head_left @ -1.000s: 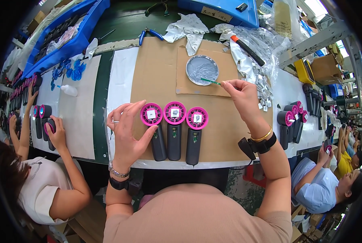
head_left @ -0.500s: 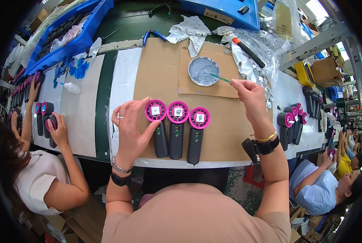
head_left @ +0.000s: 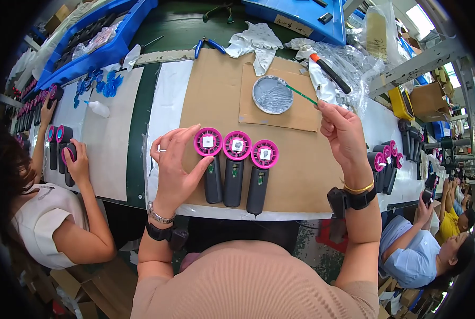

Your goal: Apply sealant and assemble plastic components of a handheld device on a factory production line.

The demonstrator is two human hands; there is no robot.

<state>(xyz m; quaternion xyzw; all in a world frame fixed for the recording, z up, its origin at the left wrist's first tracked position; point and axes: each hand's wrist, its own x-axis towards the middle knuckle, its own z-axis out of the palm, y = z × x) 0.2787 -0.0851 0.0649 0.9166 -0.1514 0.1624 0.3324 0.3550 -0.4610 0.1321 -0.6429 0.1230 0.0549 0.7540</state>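
Three handheld devices with black handles and round pink heads [head_left: 236, 169] lie side by side on a brown cardboard sheet [head_left: 296, 175]. My left hand [head_left: 175, 165] rests open against the leftmost device, thumb touching its handle. My right hand [head_left: 342, 133] pinches a thin green stick [head_left: 301, 94], whose tip reaches into a round grey dish [head_left: 272, 94] of silvery paste on a smaller cardboard piece.
A person on the left handles similar pink-headed devices [head_left: 62, 143]. More such devices [head_left: 385, 159] stand at the right, near seated people. Blue trays [head_left: 88, 42], white gloves [head_left: 256, 40], clear plastic bags [head_left: 338, 64], blue-handled pliers [head_left: 205, 45] and a small white bottle [head_left: 96, 109] lie further back.
My right hand has lifted the green stick back slightly from the dish. My left hand stayed against the leftmost device, fingers shifting a little.
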